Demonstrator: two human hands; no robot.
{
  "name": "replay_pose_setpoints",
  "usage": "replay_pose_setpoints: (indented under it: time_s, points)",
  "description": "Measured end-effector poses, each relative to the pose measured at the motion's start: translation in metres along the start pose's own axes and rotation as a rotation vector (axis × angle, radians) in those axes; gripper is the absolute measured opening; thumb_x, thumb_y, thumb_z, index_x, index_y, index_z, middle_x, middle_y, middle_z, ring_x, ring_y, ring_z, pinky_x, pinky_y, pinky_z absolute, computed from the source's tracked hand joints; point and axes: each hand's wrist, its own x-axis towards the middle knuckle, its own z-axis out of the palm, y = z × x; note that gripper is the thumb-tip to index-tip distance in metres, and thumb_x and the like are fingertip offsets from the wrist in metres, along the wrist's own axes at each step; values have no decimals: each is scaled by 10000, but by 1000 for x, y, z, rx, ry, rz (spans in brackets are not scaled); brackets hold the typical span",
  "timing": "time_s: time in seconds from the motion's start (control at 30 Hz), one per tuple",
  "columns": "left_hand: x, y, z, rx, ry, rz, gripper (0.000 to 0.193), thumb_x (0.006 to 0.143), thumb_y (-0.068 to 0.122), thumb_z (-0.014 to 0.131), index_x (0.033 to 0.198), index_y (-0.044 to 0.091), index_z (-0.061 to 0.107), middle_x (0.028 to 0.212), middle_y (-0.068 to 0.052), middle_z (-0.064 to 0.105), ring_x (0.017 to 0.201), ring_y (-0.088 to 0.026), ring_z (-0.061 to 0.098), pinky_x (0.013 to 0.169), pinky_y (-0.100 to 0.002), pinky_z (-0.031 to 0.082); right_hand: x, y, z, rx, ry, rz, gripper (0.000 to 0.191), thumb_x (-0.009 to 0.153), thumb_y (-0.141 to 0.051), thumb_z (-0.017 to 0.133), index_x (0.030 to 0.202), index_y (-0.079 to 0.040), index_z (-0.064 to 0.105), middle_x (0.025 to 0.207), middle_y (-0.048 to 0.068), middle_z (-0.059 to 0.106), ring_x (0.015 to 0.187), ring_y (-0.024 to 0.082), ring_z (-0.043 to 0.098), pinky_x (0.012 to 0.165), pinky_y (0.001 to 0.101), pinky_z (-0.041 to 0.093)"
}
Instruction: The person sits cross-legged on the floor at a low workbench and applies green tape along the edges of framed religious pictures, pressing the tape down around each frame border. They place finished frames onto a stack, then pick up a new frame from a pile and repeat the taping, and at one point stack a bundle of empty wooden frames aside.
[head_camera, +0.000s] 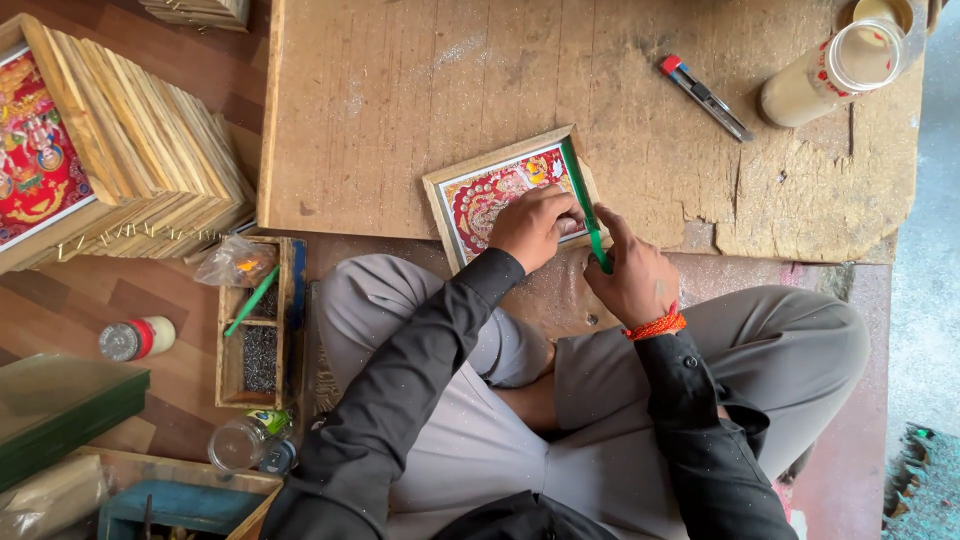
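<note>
**Green strip going onto the right edge of a small framed picture**

At the near edge of the wooden board (400, 100), the right hand (632, 275) closes thumb and fingers around the lower end of a thin green strip (583, 200), pinching it just above the lap. The strip runs up and slightly left from that grip, lying along the right-hand side of the small framed picture (500, 190). The left hand (533, 225) rests flat on the picture's lower right part, fingers curled together and pressing down, touching the strip's inner side; it holds nothing, it only steadies.

Judging from this, the step in hand is lining or seating the strip against the frame's side. The next move seems to call for a firm hold-down from the left hand and a steady pull or press along the strip's length, keeping it parallel to the wooden border.

The frame sits tilted, its near corner overhanging the board's front edge toward the knees, so support there is thin. Open board lies beyond and to the left. To the right, a utility knife (705, 97) lies near, and a pale bottle (825, 75) lies on its side further off, near the board's ragged, broken corner. Well apart on the left stands a stack of frames (140, 150), with a small wooden tray (258, 320) of tiny dark nails beside the left knee.
</note>
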Motion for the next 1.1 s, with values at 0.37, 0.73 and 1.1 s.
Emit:
replay_pose_setpoints:
  time_s: [0.37,0.73,1.1]
  points:
    - [0,-4,13,44,11,-11,96,880,55,689,930,133,713,931,-48,674,947,-290,673,798,-435,537,4,0,2,-13,2,-15,734,740,-252,694,1463,-233,566,699,100,686,693,345,706,632,451,548]
    - [2,-4,4,62,-30,-8,76,842,109,763,904,132,725,919,-51,668,928,-275,671,792,-424,542,4,-4,-1,-76,-40,9,800,720,-255,687,1506,-247,542,634,100,654,647,325,700,617,437,546]
    - [1,-5,5,36,-38,-11,87,859,75,726,925,128,705,929,-50,673,928,-282,680,785,-425,535,2,-3,-2,-95,-91,47,826,711,-247,682,1521,-261,520,680,112,689,665,329,713,622,433,556]
